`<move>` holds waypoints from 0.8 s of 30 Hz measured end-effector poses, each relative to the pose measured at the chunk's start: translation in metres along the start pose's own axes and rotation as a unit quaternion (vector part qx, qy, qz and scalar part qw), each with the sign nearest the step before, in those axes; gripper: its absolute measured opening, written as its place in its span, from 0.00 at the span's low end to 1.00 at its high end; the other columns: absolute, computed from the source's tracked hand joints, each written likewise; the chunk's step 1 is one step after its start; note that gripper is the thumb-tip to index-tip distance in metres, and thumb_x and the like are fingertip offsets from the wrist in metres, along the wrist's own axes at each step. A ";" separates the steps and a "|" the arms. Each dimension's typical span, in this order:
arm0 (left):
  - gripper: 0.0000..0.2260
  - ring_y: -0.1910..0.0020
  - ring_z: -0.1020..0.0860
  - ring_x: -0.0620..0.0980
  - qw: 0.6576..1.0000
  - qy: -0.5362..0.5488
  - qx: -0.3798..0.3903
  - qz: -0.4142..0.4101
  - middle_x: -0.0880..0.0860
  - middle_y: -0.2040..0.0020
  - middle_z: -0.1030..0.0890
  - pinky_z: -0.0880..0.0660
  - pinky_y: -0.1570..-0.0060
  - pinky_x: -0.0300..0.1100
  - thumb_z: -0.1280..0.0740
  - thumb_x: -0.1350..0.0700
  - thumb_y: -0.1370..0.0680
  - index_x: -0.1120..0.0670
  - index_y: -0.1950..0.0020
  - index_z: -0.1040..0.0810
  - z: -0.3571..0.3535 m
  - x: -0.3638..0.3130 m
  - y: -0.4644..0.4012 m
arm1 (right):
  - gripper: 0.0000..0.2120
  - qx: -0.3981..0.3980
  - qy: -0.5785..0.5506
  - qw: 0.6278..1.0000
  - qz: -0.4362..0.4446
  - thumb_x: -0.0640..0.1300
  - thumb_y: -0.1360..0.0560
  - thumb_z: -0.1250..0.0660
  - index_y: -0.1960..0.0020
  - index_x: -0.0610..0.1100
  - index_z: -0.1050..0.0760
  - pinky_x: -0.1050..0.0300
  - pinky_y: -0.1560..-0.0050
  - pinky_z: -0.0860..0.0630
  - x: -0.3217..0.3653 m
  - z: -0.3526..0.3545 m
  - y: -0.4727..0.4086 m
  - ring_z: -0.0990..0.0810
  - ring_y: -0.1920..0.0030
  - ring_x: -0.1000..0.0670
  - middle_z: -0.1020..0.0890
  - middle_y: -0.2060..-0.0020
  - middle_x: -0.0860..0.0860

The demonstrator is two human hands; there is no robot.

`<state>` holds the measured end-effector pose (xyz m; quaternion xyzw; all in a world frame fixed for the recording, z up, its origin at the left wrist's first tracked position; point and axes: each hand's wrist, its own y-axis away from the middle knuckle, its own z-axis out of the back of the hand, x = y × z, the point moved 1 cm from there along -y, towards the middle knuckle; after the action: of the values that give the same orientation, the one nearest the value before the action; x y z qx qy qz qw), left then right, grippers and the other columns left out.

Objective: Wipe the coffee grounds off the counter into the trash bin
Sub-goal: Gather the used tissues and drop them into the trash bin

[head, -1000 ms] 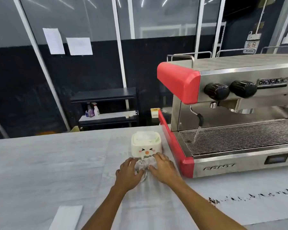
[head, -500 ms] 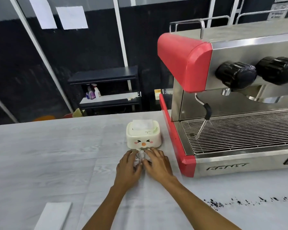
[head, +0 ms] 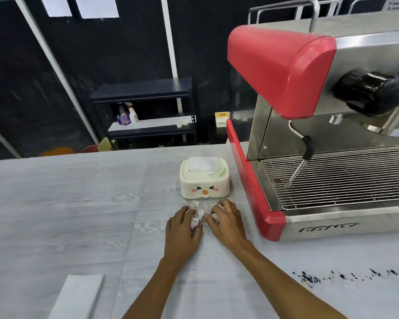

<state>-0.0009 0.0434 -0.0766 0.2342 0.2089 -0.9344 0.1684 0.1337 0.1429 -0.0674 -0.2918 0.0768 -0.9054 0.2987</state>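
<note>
A crumpled white wipe point(head: 198, 215) lies on the pale wood-grain counter point(head: 78, 203), just in front of a cream wipe box with a cartoon face point(head: 204, 180). My left hand point(head: 182, 233) and my right hand point(head: 226, 223) rest side by side on the counter, both with fingers closed on the wipe between them. A trail of dark coffee grounds point(head: 346, 276) runs along the counter at the lower right, apart from both hands. No trash bin shows in the head view.
A red and steel espresso machine point(head: 309, 139) with a steam wand point(head: 302, 157) stands close on the right. A flat white sheet point(head: 78, 295) lies at the lower left. Behind the counter a dark shelf point(head: 145, 111) holds spray bottles.
The view has moved closer and tilted down. Both hands have stayed in front of the wipe box, still bunching the wipe between them.
</note>
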 end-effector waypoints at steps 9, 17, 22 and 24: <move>0.25 0.35 0.26 0.51 1.000 -0.012 -0.003 0.002 0.50 0.36 0.23 0.31 0.34 0.54 0.37 0.37 0.24 0.54 0.37 0.24 -0.010 0.008 -0.001 | 0.20 0.017 -0.052 0.998 -0.015 0.51 0.25 0.36 0.35 0.45 0.27 0.53 0.36 0.29 0.002 -0.004 0.019 0.26 0.38 0.47 0.23 0.38 0.49; 0.17 0.47 0.23 0.47 0.999 0.037 -0.003 -0.032 0.46 0.46 0.20 0.28 0.42 0.51 0.36 0.42 0.21 0.51 0.38 0.24 -0.002 0.007 -0.002 | 0.17 0.037 -0.075 0.996 -0.034 0.41 0.23 0.34 0.35 0.40 0.26 0.65 0.36 0.39 0.005 0.003 0.027 0.27 0.36 0.46 0.23 0.37 0.45; 0.14 0.47 0.23 0.47 0.994 0.105 0.006 -0.026 0.48 0.45 0.19 0.28 0.45 0.41 0.31 0.50 0.21 0.53 0.38 0.22 0.011 -0.002 0.006 | 0.17 0.032 -0.087 0.995 -0.034 0.40 0.23 0.34 0.35 0.41 0.27 0.67 0.38 0.38 0.006 0.007 0.035 0.27 0.36 0.48 0.23 0.38 0.47; 0.15 0.45 0.22 0.47 0.993 0.118 0.011 -0.018 0.49 0.43 0.19 0.28 0.46 0.37 0.31 0.51 0.21 0.54 0.36 0.22 0.016 -0.003 0.012 | 0.17 0.027 -0.089 0.995 -0.028 0.40 0.23 0.34 0.35 0.41 0.27 0.65 0.37 0.37 0.008 0.009 0.039 0.27 0.36 0.48 0.23 0.38 0.47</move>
<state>0.0005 0.0266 -0.0660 0.3407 0.2209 -0.9055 0.1235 0.1526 0.1071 -0.0684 -0.3650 0.0173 -0.8855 0.2870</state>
